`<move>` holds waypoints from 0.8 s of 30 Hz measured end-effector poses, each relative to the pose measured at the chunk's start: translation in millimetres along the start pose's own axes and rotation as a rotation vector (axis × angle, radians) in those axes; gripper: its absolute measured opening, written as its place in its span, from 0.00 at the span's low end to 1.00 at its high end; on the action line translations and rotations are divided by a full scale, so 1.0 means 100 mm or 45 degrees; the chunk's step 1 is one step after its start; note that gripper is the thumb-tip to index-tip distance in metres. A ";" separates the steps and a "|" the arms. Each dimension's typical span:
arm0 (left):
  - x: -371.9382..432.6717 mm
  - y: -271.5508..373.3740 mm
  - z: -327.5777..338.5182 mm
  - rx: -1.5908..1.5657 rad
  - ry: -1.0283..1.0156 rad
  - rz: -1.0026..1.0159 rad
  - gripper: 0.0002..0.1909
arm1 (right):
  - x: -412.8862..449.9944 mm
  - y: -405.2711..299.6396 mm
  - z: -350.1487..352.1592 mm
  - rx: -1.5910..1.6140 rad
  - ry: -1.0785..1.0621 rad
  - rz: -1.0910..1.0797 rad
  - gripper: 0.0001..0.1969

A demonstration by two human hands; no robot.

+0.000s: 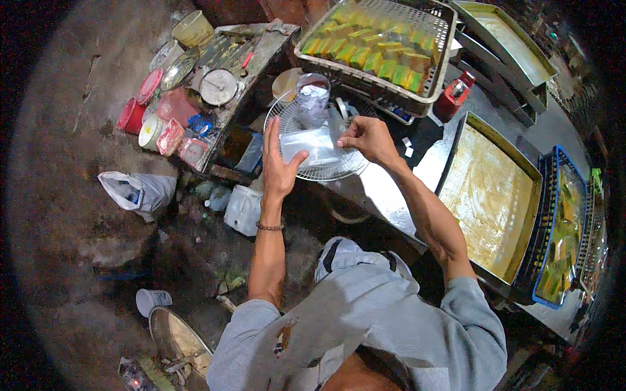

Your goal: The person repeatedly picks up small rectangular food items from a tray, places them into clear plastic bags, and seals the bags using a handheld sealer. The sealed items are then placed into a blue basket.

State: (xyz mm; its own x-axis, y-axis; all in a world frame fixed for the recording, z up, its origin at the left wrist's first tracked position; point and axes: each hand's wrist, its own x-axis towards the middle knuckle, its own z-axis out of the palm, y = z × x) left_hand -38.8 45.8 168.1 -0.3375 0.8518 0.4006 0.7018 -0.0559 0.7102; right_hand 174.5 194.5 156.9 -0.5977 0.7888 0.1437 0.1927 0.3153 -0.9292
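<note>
Clear plastic bags or sheets [313, 146] lie in a stack on a round wire rack, its rim [320, 177] at the table's near edge. My left hand [281, 163] is held upright at the stack's left side, fingers straight and thumb apart, holding nothing. At the stack's right edge my right hand [367, 139] has thumb and forefinger pinched together; whether a thin film is between them cannot be told. Behind the stack stands a clear plastic cup [313, 95] with something whitish inside.
A plastic crate [442, 83] of green and yellow cake slices stands behind the rack. A red stapler-like tool [455, 95] and an oily metal tray [450, 161] are at right, beyond it a blue-rimmed crate [582, 210]. A low bench [259, 58] with tubs stands at left.
</note>
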 end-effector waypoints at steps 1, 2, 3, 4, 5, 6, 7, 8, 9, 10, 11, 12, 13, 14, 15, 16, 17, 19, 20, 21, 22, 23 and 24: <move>0.06 0.06 0.05 -0.129 -0.013 -0.004 0.54 | -0.05 -0.01 -0.11 0.125 -0.004 0.000 0.16; 0.12 0.12 0.10 -0.260 -0.030 -0.006 0.55 | -0.13 -0.02 -0.25 0.236 -0.043 -0.003 0.14; 0.15 0.16 0.17 -0.387 -0.048 -0.018 0.55 | -0.27 -0.18 -0.39 0.357 -0.049 0.031 0.13; 0.11 0.17 0.26 -0.645 -0.116 -0.239 0.58 | -0.40 -0.29 -0.50 0.545 -0.066 0.063 0.12; 0.05 0.18 0.32 -0.913 -0.287 -0.412 0.56 | -0.52 -0.35 -0.61 0.734 -0.082 0.094 0.11; 0.03 0.31 0.40 -1.183 -0.490 -0.575 0.54 | -0.66 -0.31 -0.74 0.840 -0.092 0.035 0.11; -0.03 0.46 0.48 -1.442 -0.703 -0.757 0.52 | -0.81 -0.31 -0.83 0.950 -0.059 0.124 0.11; -0.07 0.63 0.59 -1.524 -0.842 -0.668 0.48 | -0.94 -0.29 -0.91 0.917 0.011 0.132 0.11; -0.12 0.88 0.67 -1.601 -0.983 -0.583 0.44 | -1.07 -0.26 -0.98 0.889 0.082 0.144 0.11; -0.22 1.08 0.75 -1.681 -0.969 -0.494 0.32 | -1.21 -0.24 -1.04 0.929 0.196 0.161 0.11; -0.32 1.20 0.82 -1.616 -0.942 -0.563 0.29 | -1.34 -0.23 -1.09 0.968 0.312 0.177 0.11; -0.41 1.29 0.90 -1.555 -0.912 -0.626 0.27 | -1.46 -0.22 -1.13 0.999 0.425 0.189 0.11; -0.50 1.39 0.98 -1.486 -0.884 -0.691 0.24 | -1.58 -0.19 -1.16 1.052 0.527 0.197 0.11; -0.58 1.53 1.07 -1.464 -0.815 -0.716 0.18 | -1.70 -0.16 -1.18 1.104 0.628 0.204 0.12; -0.62 1.57 1.19 -1.479 -0.773 -0.732 0.16 | -1.80 -0.14 -1.19 1.154 0.726 0.205 0.12; -0.66 1.59 1.30 -1.493 -0.728 -0.748 0.15 | -1.92 -0.13 -1.18 1.212 0.756 0.163 0.14; -0.70 1.62 1.41 -1.505 -0.681 -0.766 0.14 | -2.03 -0.08 -1.16 1.299 0.793 0.138 0.14; -0.68 1.76 1.52 -1.379 -0.598 -0.672 0.11 | -2.25 -0.02 -1.14 1.282 0.784 0.179 0.15; -0.66 1.78 1.55 -1.288 -0.595 -0.585 0.10 | -2.37 0.06 -1.14 1.331 0.757 0.207 0.16; -0.64 1.78 1.56 -1.190 -0.583 -0.501 0.10 | -2.49 0.07 -1.16 1.225 0.794 0.345 0.16; -0.60 1.84 1.55 -1.164 -0.556 -0.442 0.09 | -2.61 0.07 -1.22 1.111 0.833 0.477 0.17; -0.56 1.87 1.52 -1.055 -0.618 -0.378 0.09 | -2.72 0.09 -1.28 0.996 0.868 0.609 0.17; -0.51 1.89 1.47 -0.943 -0.675 -0.314 0.09 | -2.80 0.11 -1.33 0.542 1.015 0.556 0.24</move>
State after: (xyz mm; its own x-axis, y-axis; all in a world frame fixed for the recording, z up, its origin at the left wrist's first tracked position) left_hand 203.7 68.6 197.0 0.0337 0.9994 0.0037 0.0100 -0.0040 0.9999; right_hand 447.4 46.9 151.3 0.1849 0.9627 -0.1973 -0.1168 -0.1778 -0.9771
